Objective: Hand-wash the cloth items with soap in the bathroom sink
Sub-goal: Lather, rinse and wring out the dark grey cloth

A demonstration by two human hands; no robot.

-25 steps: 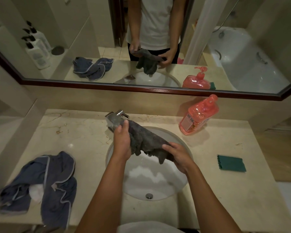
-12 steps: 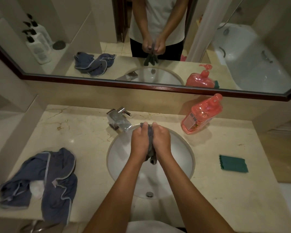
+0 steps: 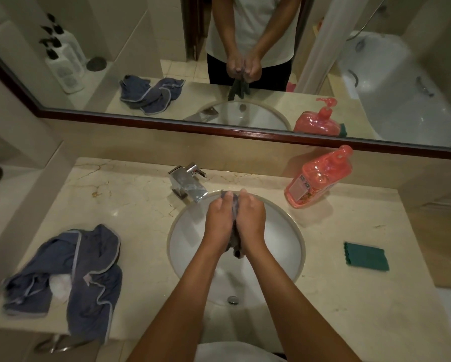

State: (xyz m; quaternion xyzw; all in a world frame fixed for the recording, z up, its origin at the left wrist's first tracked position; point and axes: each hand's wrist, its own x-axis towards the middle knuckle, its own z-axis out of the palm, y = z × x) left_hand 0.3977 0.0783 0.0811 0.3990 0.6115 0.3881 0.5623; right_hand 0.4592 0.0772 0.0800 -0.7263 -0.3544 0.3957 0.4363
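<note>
Head view: left hand [image 3: 218, 220] and right hand [image 3: 251, 218] press palm to palm, both clamping the cloth [image 3: 235, 240] over the sink [image 3: 284, 231]. Cloth's long axis runs 12 to 6 o'clock; its tail hangs at 6. Both hands are equally near.

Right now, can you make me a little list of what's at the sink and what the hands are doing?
left hand: grips grey cloth
right hand: grips same cloth
where: over the white sink
faucet: no water seen
soap bottle: pink, right of faucet
blue towel: crumpled, counter left
green sponge: counter right
</note>
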